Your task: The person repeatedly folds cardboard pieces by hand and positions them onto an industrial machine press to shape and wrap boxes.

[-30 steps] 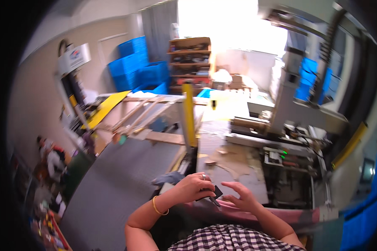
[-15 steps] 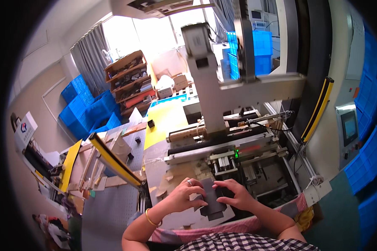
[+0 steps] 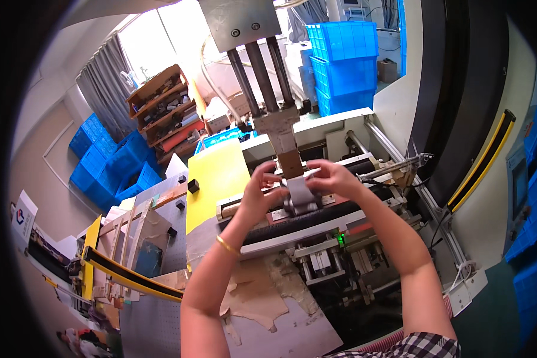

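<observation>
Item: small grey folded sheet piece (image 3: 300,192), frame centre, under press head (image 3: 280,128). Left hand (image 3: 262,191), right hand (image 3: 334,178): fingers pinched on its upper edges. Judged light, thin, bendable, creases easily; best held at opposite edges. Yellow board (image 3: 216,179) left.

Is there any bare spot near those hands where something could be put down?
The yellow sheet left of the left hand looks bare. Around both hands, the right hand and grey piece, machine parts crowd in. Below, torn cardboard covers the board.
</observation>
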Action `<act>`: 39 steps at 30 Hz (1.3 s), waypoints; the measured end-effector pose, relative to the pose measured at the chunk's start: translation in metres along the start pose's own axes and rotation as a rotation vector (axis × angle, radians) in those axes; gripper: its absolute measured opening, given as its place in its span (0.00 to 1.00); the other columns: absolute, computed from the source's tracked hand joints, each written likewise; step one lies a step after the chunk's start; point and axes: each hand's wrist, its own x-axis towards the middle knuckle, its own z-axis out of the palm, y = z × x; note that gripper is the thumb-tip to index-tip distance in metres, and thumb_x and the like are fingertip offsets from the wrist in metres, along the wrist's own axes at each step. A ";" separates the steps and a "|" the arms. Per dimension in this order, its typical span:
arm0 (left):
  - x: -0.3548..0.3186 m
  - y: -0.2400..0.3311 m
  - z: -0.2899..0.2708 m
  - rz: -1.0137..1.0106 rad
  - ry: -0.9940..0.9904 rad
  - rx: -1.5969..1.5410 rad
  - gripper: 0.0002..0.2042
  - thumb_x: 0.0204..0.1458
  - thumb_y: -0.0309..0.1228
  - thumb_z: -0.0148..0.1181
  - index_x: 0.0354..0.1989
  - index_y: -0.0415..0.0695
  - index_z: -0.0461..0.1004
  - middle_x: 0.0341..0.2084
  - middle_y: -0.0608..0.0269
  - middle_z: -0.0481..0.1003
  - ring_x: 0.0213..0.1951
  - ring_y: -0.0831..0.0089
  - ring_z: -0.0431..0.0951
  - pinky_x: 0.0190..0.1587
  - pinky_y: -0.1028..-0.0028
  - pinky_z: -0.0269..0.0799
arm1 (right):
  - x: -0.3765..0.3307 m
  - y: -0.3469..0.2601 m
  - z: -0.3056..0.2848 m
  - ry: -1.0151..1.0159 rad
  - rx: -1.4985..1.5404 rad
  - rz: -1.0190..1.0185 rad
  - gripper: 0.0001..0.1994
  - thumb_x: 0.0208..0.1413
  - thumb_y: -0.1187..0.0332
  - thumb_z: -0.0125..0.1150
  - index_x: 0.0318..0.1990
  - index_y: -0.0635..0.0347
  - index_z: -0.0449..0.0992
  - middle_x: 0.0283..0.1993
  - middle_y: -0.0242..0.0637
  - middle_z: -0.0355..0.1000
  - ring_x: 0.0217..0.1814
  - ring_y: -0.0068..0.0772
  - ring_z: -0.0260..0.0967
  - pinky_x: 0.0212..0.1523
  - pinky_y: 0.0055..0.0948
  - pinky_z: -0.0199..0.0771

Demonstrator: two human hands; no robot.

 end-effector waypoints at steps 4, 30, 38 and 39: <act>0.045 0.023 -0.008 0.164 -0.011 0.354 0.40 0.40 0.29 0.74 0.64 0.46 0.60 0.38 0.60 0.78 0.45 0.66 0.77 0.50 0.67 0.71 | 0.028 -0.039 -0.009 0.036 -0.568 -0.271 0.38 0.46 0.67 0.75 0.64 0.64 0.62 0.44 0.39 0.79 0.44 0.24 0.76 0.46 0.26 0.75; -0.939 0.063 -0.192 -1.088 1.346 0.845 0.08 0.52 0.30 0.61 0.35 0.38 0.80 0.28 0.54 0.80 0.31 0.68 0.79 0.37 0.69 0.74 | -0.231 -0.118 0.527 -1.581 1.178 0.108 0.37 0.60 0.49 0.57 0.58 0.84 0.64 0.15 0.23 0.61 0.13 0.13 0.58 0.17 0.19 0.56; -1.124 0.183 -0.162 -2.090 1.133 0.949 0.24 0.46 0.25 0.66 0.55 0.48 0.71 0.49 0.44 0.70 0.52 0.48 0.71 0.53 0.56 0.70 | -0.234 -0.115 0.677 -1.698 1.595 0.434 0.44 0.56 0.49 0.64 0.59 0.91 0.57 0.16 0.20 0.58 0.14 0.09 0.54 0.15 0.14 0.48; -1.141 0.190 -0.155 -2.107 1.138 0.939 0.24 0.46 0.25 0.66 0.55 0.48 0.71 0.49 0.44 0.70 0.52 0.48 0.71 0.53 0.56 0.70 | -0.244 -0.117 0.699 -1.678 1.723 0.436 0.46 0.56 0.49 0.65 0.58 0.94 0.55 0.15 0.17 0.56 0.13 0.05 0.50 0.13 0.13 0.43</act>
